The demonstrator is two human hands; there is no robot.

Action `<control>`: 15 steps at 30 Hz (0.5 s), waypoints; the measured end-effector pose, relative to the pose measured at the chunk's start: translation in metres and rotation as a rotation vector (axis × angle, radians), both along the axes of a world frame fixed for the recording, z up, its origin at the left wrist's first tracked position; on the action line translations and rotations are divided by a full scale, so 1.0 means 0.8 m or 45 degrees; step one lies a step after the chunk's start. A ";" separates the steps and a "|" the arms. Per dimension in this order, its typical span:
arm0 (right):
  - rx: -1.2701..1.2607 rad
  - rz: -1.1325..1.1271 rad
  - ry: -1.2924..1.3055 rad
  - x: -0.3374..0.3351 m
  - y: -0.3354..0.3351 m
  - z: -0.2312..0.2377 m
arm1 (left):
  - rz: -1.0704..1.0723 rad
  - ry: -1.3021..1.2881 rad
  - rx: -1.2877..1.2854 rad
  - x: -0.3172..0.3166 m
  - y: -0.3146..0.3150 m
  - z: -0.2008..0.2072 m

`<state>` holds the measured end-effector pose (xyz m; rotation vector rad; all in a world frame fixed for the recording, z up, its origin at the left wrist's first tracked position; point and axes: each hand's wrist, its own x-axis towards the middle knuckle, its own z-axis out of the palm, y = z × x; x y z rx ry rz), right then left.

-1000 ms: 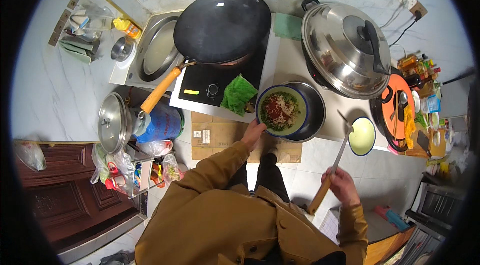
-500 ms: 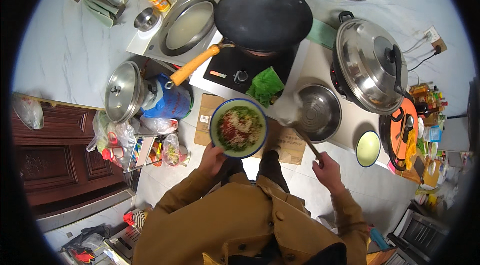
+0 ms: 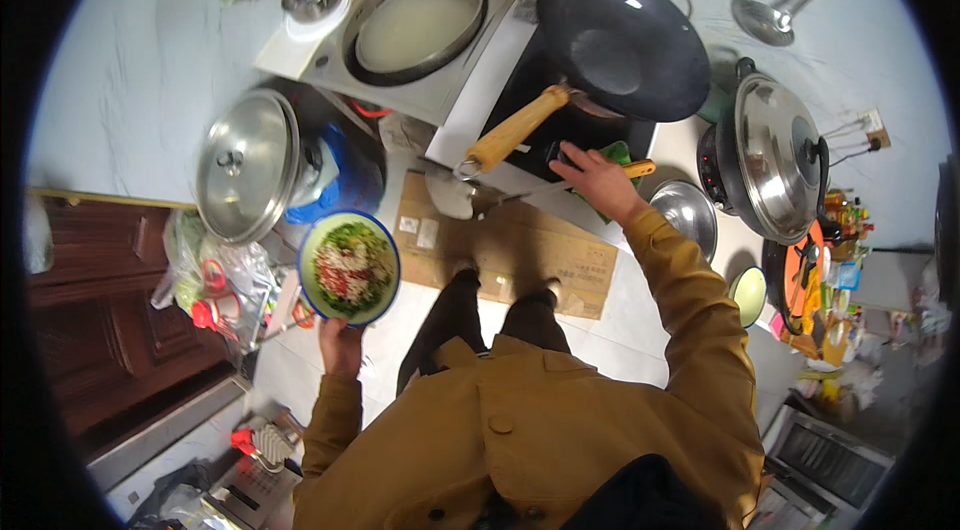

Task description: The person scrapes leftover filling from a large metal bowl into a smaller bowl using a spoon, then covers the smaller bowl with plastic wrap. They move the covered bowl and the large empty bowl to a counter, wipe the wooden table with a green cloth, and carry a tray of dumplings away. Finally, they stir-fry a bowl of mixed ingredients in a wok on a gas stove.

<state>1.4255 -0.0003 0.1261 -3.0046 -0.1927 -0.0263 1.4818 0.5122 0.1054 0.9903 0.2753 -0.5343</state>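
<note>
Blue-rimmed bowl (image 3: 350,268) of chopped vegetables, held from underneath by left hand (image 3: 340,343), out to the left, well away from the stove. Probably fairly heavy, rigid, breakable, liable to spill if tipped; best supported under the base. Right hand (image 3: 598,180) stretched forward, fingers spread narrow on the black cooktop (image 3: 560,145), gripping an orange-handled utensil (image 3: 640,168), just beside the wok's wooden handle (image 3: 512,130).

- 1 head-worn fisheye view looks straight down from above the person's shoulders.
- It takes in the cooktop (image 3: 560,145), floor and feet.
</note>
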 end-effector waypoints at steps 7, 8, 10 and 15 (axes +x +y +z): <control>-0.150 -0.220 0.182 -0.010 -0.064 -0.052 | 0.241 0.003 0.030 0.010 0.017 -0.065; -0.013 -0.194 0.221 -0.011 -0.076 -0.050 | 0.278 0.051 0.059 0.009 0.014 -0.074; 0.146 -0.310 0.365 -0.015 -0.086 -0.042 | 0.336 0.142 0.121 0.004 0.006 -0.088; 0.013 -0.157 0.201 -0.001 -0.080 -0.018 | 0.374 0.258 0.147 -0.004 -0.019 -0.113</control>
